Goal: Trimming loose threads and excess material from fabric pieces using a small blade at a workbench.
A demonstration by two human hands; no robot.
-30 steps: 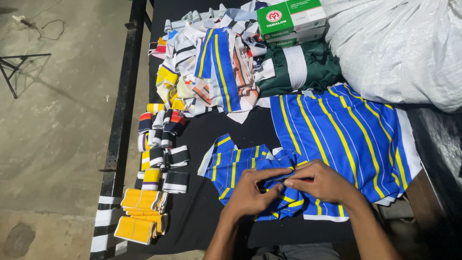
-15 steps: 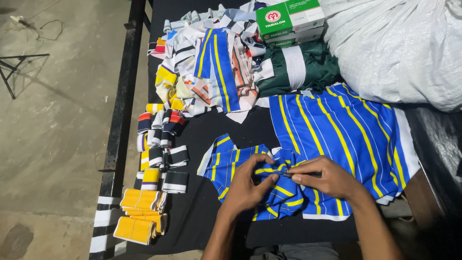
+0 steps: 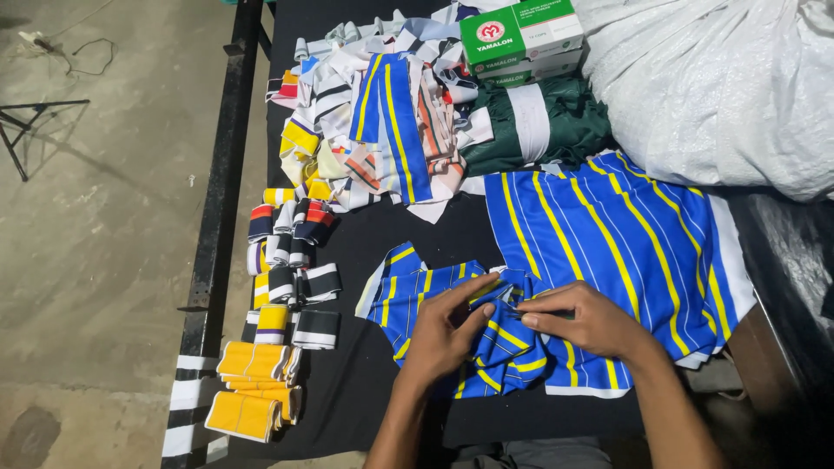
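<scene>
Lower centre, left hand [image 3: 445, 334] pins striped cloth [image 3: 486, 347] flat while right hand [image 3: 584, 320] fingers pinch its fold, beside yellow cuffs [image 3: 252, 391]

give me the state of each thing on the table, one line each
left hand: pressing flat on the small blue striped piece
right hand: fingers pinching that piece's bunched edge
small blue striped piece: crumpled, partly folded
large blue striped fabric: spread flat
green fabric: bundled
green and white box: closed
yellow cuffs: folded, stacked
white sack: lying full
</scene>
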